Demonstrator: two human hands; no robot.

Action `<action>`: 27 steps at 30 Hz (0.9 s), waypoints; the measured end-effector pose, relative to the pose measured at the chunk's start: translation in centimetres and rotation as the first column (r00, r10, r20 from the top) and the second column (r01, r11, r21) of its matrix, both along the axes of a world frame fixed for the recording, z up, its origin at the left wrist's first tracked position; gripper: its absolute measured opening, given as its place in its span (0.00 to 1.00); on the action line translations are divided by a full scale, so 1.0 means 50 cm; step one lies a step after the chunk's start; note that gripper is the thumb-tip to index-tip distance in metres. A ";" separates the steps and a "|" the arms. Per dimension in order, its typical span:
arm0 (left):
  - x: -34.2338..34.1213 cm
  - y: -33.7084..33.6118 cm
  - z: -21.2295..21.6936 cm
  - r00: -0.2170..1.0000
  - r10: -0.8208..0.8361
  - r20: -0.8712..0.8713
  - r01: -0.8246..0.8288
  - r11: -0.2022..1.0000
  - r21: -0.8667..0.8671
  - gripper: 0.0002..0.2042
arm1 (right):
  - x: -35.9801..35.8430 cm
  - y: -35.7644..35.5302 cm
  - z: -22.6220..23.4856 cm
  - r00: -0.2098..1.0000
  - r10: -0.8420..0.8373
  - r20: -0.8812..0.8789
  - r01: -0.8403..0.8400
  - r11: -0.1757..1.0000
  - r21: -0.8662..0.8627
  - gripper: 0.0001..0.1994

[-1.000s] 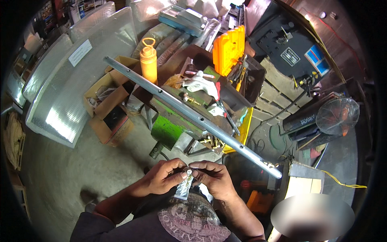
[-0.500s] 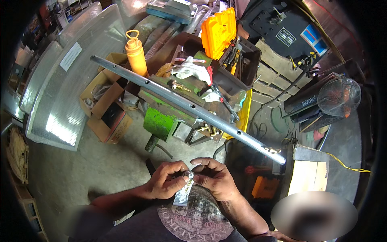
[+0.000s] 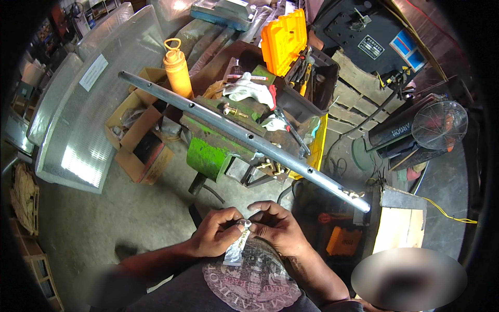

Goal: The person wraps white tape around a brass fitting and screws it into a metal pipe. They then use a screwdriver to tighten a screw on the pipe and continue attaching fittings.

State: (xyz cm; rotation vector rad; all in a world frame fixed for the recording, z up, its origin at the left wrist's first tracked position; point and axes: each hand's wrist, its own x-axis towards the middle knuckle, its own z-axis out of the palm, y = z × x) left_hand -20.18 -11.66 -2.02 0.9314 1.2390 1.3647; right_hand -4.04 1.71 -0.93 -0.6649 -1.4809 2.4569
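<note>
Pinching one silver tube [image 3: 238, 247], one left hand [image 3: 214, 234] sits beside one right hand [image 3: 281, 232], whose grip I cannot tell.

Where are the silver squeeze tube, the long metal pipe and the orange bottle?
Silver squeeze tube [image 3: 237, 247], head view: on its body.
Long metal pipe [image 3: 226, 123], head view: midway along its length.
Orange bottle [image 3: 178, 76], head view: on its body.

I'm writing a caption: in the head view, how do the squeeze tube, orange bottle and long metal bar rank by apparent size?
1. Long metal bar
2. Orange bottle
3. Squeeze tube, smallest even though nearer the camera
</note>
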 end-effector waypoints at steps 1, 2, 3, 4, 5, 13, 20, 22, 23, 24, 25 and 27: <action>-0.002 0.002 -0.001 1.000 -0.002 -0.010 0.001 0.999 -0.038 0.07 | -0.001 0.001 0.026 0.996 0.003 0.087 -0.019 0.983 0.184 0.20; -0.004 0.002 -0.005 1.000 0.005 -0.004 -0.005 0.999 -0.033 0.07 | -0.001 0.004 0.044 0.986 -0.007 0.169 -0.056 0.930 0.362 0.20; -0.006 0.001 -0.011 1.000 0.011 0.002 -0.010 1.000 -0.028 0.07 | 0.001 0.007 0.049 0.984 0.004 0.179 -0.090 0.878 0.470 0.20; -0.008 0.001 -0.015 1.000 0.009 0.011 -0.009 1.000 -0.024 0.07 | 0.008 0.007 0.050 0.981 0.007 0.194 -0.118 0.813 0.570 0.21; -0.012 0.002 -0.013 1.000 -0.001 -0.002 0.001 1.000 -0.018 0.07 | 0.012 0.007 0.051 0.978 0.007 0.208 -0.146 0.736 0.661 0.22; -0.028 0.014 -0.025 0.998 -0.011 -0.063 0.012 1.000 0.005 0.07 | 0.007 0.003 0.095 0.973 0.024 0.228 -0.206 0.525 0.826 0.23; -0.034 0.022 -0.003 0.985 0.059 -0.163 -0.068 0.997 -0.047 0.06 | 0.036 0.037 0.093 0.971 0.189 0.148 -0.239 0.702 0.670 0.22; -0.032 0.018 -0.030 0.970 0.210 -0.125 -0.208 0.978 0.029 0.05 | 0.053 0.047 0.061 0.986 0.167 0.008 -0.154 0.892 0.426 0.22; -0.044 0.016 -0.036 0.971 0.223 -0.087 -0.224 0.975 -0.004 0.04 | 0.056 0.057 0.072 0.991 0.131 -0.028 -0.115 0.938 0.327 0.20; -0.057 0.016 -0.057 0.963 0.260 -0.077 -0.262 0.965 -0.013 0.04 | 0.055 0.074 0.076 0.993 0.113 -0.034 -0.095 0.938 0.334 0.20; -0.049 0.019 -0.082 0.904 0.427 -0.033 -0.425 0.904 0.052 0.04 | 0.053 0.092 0.079 0.994 0.097 -0.041 -0.078 0.939 0.336 0.20; -0.081 0.027 -0.085 0.911 0.407 0.070 -0.408 0.913 -0.002 0.06 | 0.024 0.132 0.091 0.996 0.090 0.012 -0.087 0.903 0.420 0.22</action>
